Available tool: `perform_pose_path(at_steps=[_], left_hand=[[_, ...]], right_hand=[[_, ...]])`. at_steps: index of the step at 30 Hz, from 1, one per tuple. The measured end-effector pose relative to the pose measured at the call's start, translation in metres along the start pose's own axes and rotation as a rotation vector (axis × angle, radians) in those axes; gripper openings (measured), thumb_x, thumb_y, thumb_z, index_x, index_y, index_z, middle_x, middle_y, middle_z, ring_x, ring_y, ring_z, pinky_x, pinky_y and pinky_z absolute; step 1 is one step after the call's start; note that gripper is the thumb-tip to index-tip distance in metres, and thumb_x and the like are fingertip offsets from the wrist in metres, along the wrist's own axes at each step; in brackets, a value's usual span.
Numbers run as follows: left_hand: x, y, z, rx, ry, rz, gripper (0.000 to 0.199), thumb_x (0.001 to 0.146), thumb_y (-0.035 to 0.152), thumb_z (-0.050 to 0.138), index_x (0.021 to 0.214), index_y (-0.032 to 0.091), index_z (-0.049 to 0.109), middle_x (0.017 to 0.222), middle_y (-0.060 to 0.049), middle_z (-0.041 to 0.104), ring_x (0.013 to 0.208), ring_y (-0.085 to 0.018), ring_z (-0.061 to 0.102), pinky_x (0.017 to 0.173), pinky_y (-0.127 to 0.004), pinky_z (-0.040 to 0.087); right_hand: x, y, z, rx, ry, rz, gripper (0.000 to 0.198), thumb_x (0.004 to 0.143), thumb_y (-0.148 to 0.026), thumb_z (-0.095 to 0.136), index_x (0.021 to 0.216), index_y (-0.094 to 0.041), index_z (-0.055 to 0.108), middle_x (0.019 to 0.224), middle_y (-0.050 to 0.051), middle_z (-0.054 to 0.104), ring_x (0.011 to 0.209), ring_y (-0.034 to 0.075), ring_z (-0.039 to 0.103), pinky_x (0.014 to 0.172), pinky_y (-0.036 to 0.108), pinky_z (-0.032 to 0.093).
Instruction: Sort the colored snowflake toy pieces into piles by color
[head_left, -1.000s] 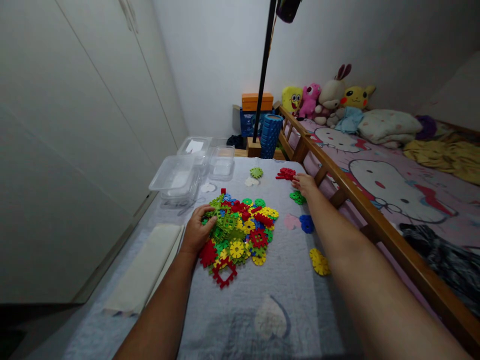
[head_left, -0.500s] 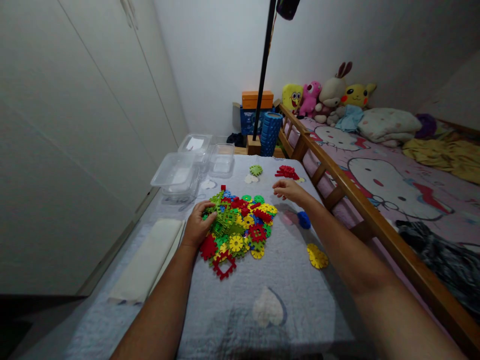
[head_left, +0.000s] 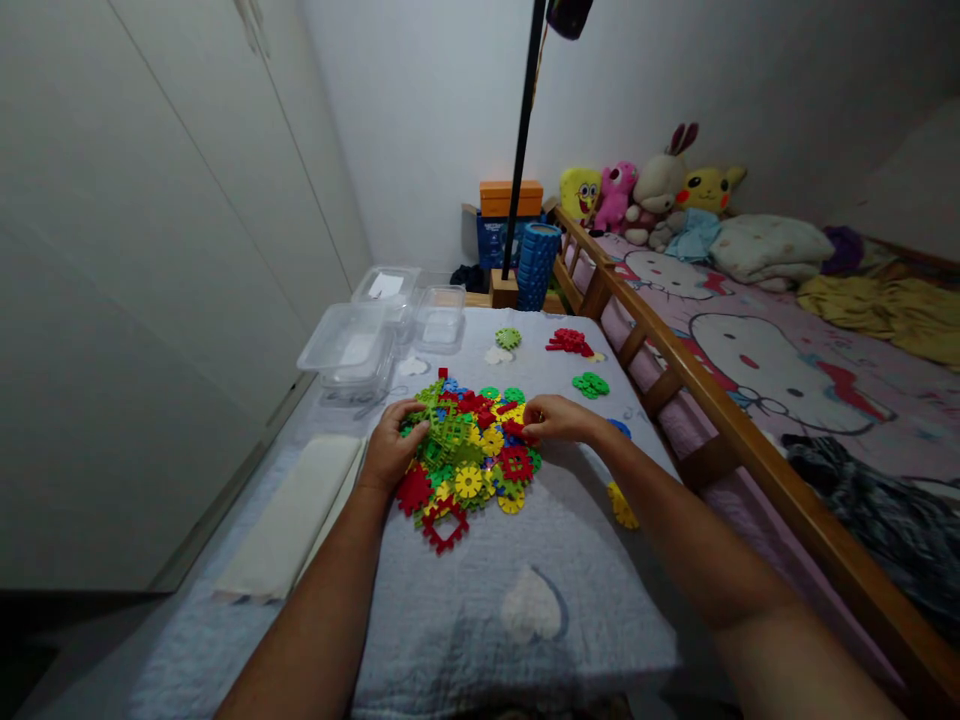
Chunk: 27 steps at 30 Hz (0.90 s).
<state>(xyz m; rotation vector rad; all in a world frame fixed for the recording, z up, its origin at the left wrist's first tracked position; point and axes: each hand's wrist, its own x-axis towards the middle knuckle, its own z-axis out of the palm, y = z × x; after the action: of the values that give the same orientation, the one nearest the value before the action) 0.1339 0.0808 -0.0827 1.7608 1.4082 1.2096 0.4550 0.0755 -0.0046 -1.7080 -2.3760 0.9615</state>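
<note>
A heap of plastic interlocking building pieces (head_left: 469,482) in red, yellow, green and blue lies in the middle of the table. My left hand (head_left: 392,445) is at the heap's left side, thumb and fingers closed around light-green square lattice pieces (head_left: 450,432). At the right edge my right hand (head_left: 559,418) reaches in with fingertips pinched beside a red block (head_left: 517,430); what lies between them is hidden. A red square frame piece (head_left: 445,526) sits at the near edge of the heap.
Sorted piles lie apart: light-green discs (head_left: 508,338), red pieces (head_left: 570,342), green discs (head_left: 591,385), yellow discs (head_left: 622,508), and blue ones partly behind my right arm. Clear plastic containers (head_left: 346,340) and a folded cream cloth (head_left: 289,515) are at left. A wooden bed rail (head_left: 675,385) borders the right.
My right hand has moved left and nearer, from over the cloth to the heap's right edge, uncovering the green disc pile. My left hand stays on the light-green pieces.
</note>
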Motion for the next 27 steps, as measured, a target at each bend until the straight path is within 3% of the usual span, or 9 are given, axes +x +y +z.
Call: perform_pose_path(at_steps=[7,13,17,21,27], left_hand=[[0.000,-0.001,0.000,-0.006,0.004,-0.003,0.034,0.077,0.045,0.062,0.100,0.021,0.068,0.124,-0.010,0.065,0.123,-0.027,0.058,0.115,-0.045,0.039],[0.000,-0.001,0.000,0.000,0.000,0.005,0.034,0.078,0.045,0.062,0.101,0.022,0.068,0.124,-0.009,0.065,0.123,-0.027,0.058,0.115,-0.045,0.039],[0.001,-0.002,0.000,0.001,0.009,0.011,0.034,0.077,0.045,0.062,0.100,0.021,0.068,0.123,-0.010,0.065,0.123,-0.028,0.059,0.115,-0.045,0.040],[0.001,-0.002,0.000,0.004,0.001,0.013,0.033,0.078,0.045,0.062,0.099,0.022,0.068,0.121,-0.009,0.065,0.122,-0.027,0.059,0.114,-0.045,0.041],[0.001,-0.003,0.000,0.006,0.000,0.021,0.032,0.078,0.046,0.062,0.099,0.022,0.068,0.120,-0.009,0.065,0.121,-0.027,0.059,0.114,-0.045,0.041]], right_hand=[[-0.007,0.002,0.006,0.064,0.065,-0.025,0.018,0.088,-0.030,0.061,0.079,-0.016,0.069,0.076,0.001,0.070,0.069,0.014,0.058,0.061,0.023,0.035],[-0.010,0.011,0.018,-0.095,0.158,-0.068,0.020,0.074,-0.029,0.076,0.089,-0.016,0.069,0.092,0.004,0.067,0.080,0.016,0.056,0.067,0.024,0.037],[-0.009,0.020,0.013,0.009,0.240,0.001,0.012,0.077,-0.024,0.070,0.086,-0.017,0.068,0.086,0.002,0.067,0.075,0.015,0.057,0.066,0.023,0.039],[-0.001,0.041,-0.008,0.280,0.423,0.128,0.008,0.081,-0.023,0.065,0.086,-0.017,0.066,0.079,0.000,0.066,0.068,0.012,0.059,0.060,0.020,0.042],[0.021,0.092,-0.049,0.592,0.890,0.426,0.007,0.079,-0.015,0.067,0.083,-0.016,0.061,0.067,-0.003,0.062,0.053,0.009,0.056,0.047,0.017,0.041]])
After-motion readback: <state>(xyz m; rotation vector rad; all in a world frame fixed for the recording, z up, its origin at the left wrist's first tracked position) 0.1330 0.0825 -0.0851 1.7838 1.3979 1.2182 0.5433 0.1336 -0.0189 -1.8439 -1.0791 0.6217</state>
